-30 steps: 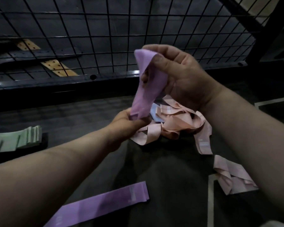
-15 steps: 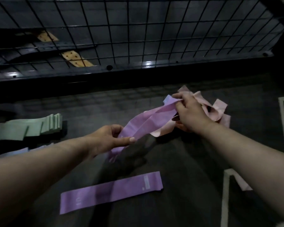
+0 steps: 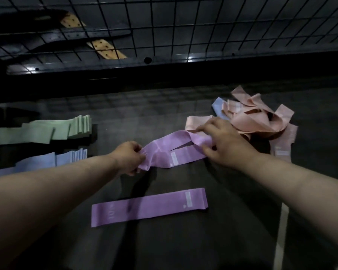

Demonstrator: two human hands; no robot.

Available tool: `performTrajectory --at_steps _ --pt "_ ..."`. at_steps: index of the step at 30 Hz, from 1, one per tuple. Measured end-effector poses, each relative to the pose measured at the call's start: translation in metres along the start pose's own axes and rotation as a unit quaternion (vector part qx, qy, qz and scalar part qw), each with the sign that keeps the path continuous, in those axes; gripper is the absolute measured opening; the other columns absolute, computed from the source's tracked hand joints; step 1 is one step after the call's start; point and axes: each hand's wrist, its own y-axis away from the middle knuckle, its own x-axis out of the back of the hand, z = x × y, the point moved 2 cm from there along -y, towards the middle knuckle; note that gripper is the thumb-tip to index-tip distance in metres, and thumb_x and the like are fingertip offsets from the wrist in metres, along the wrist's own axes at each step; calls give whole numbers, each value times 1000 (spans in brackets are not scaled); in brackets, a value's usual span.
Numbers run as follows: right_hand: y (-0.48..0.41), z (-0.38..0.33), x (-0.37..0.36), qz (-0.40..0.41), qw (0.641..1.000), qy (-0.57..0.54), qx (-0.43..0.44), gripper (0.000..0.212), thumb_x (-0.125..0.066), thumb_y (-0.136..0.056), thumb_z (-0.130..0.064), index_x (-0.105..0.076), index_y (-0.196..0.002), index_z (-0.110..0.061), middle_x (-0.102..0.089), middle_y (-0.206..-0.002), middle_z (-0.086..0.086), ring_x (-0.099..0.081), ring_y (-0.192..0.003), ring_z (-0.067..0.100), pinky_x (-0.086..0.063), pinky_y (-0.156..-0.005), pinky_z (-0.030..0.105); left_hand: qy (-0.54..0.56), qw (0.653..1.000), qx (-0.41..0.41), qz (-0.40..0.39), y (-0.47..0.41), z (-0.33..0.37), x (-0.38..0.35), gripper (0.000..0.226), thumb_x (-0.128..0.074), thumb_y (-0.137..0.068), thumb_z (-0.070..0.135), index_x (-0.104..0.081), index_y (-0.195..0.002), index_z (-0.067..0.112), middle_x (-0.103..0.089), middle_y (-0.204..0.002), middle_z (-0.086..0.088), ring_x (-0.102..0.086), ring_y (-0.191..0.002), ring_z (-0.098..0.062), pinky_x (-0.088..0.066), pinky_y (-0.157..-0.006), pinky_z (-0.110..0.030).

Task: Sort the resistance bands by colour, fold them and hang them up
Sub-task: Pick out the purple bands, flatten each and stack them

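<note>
I'm viewing what seems a gym storeroom. A wire grid (image 3: 203, 26) is standing at the far edge of the dark floor (image 3: 183, 250), resistance bands (image 3: 37, 133) lying piled by colour.

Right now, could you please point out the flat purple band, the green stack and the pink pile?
flat purple band (image 3: 148, 207): head view, middle of its surface.
green stack (image 3: 37, 133): head view, top band's face.
pink pile (image 3: 252, 122): head view, central fold.

The purple band (image 3: 176, 152) and pink bands (image 3: 258, 121) look like thin, smooth, matt stretch sheet. The dark surface (image 3: 183, 240) beneath is matt. The wire grid (image 3: 183, 26) is black metal, slightly glossy.
</note>
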Motion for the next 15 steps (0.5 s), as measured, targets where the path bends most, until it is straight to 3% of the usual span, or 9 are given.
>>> performTrajectory --at_steps 3,6,9,12,15 --pt "-2 -22 -14 -51 990 47 123 32 -69 -83 -16 -69 -115 -16 -60 -121 7 -56 -110 28 -49 -95 43 6 1000 -1 25 -1 1 -2 11 -53 -98 14 -59 -89 11 -63 -68 -15 -53 -46 -21 -39 -36 -19" --pt "-6 -43 -32 -98 976 115 154 27 -62 -88 -19 -69 -114 -19 -63 -116 5 -57 -109 29 -48 -93 45 33 999 8 43 -1 2 -2 13 -48 -98 14 -59 -90 11 -62 -67 -15 -52 -47 -24 -37 -38 -20" --pt "-14 -50 -43 -168 965 200 20 30 -48 -98 -27 -62 -123 -19 -60 -123 6 -55 -116 29 -41 -97 40 18 998 1 63 0 0 0 10 -49 -95 14 -57 -89 14 -62 -54 -5 -53 -47 -23 -38 -42 -21" --pt "-15 -47 -49 -164 969 133 -131 47 -49 -97 -45 -50 -133 -15 -60 -125 8 -58 -114 29 -45 -85 37 -23 996 -21 80 3 1 2 5 -54 -91 16 -58 -95 16 -67 -73 -7 -56 -48 -22 -37 -42 -20" --pt "-14 -46 -55 -138 970 78 -186 57 -54 -95 -47 -38 -136 -11 -56 -128 12 -56 -117 33 -48 -86 40 -52 995 -40 80 4 2 4 10 -54 -91 19 -59 -99 18 -70 -91 -9 -61 -59 -24 -46 -54 -24"
